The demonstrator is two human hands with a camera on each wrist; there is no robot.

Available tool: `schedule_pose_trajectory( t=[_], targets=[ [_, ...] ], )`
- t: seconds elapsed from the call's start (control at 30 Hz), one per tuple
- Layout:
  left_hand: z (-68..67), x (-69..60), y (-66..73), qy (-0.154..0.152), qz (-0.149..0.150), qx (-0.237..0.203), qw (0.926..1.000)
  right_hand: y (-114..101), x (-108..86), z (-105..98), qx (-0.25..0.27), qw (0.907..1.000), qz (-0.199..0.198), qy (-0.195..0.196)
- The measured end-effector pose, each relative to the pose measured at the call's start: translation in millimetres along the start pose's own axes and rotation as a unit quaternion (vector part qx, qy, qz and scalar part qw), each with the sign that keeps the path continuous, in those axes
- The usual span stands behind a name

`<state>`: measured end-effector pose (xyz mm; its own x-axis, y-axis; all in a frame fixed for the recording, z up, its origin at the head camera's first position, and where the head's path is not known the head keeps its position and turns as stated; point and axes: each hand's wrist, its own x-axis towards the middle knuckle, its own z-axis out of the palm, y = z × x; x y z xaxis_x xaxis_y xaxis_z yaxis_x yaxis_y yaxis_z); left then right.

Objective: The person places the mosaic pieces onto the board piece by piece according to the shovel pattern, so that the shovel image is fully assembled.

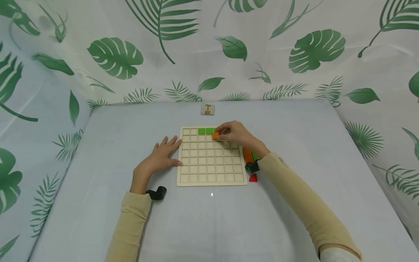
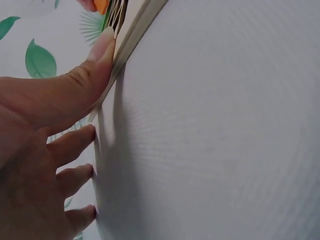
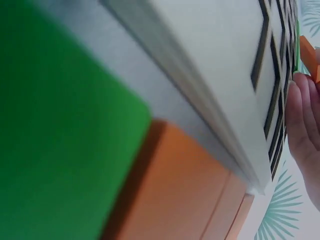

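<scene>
A square wooden grid board (image 1: 207,160) lies on the table, its cells edged by dark lines. Green square tiles (image 1: 205,131) fill cells in its far row. Between thumb and fingers, my right hand (image 1: 237,134) pinches an orange tile (image 1: 215,135), held tilted over the board just below the green ones. The right wrist view shows the pinched tile (image 3: 310,57) at its right edge. Fingers spread, my left hand (image 1: 160,156) rests at the board's left side. Its thumb (image 2: 102,47) touches the board's edge in the left wrist view.
Right of the board lie orange tiles (image 1: 248,155) and a green tile (image 1: 255,156), partly hidden by the right wrist. A red quarter-round piece (image 1: 253,178) lies nearer. Behind the board sits a small patterned square (image 1: 207,109). A leaf-print cloth (image 1: 209,54) hangs around the table.
</scene>
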<state>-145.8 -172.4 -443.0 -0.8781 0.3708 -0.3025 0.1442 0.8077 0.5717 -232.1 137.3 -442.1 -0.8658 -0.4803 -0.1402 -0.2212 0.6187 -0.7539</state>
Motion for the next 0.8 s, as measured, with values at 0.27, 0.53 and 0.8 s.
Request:
schedule_pose_trajectory(
  t=[0.27, 0.53, 0.8],
  targets=[
    [0.3, 0.6, -0.8, 0.001, -0.001, -0.01, 1.0, -4.2, 6.5, 4.1, -0.012, 0.9998, -0.006, -0.013],
    [2.9, 0.4, -5.4, 0.009, 0.011, -0.009, 0.9999, -9.1, 9.9, 5.9, -0.04, 0.9989, -0.006, -0.025],
    [3.5, 0.1, -6.3, 0.014, 0.011, -0.009, 0.9998, -14.7, 11.7, 6.7, -0.058, 0.9978, -0.012, -0.031]
  ],
)
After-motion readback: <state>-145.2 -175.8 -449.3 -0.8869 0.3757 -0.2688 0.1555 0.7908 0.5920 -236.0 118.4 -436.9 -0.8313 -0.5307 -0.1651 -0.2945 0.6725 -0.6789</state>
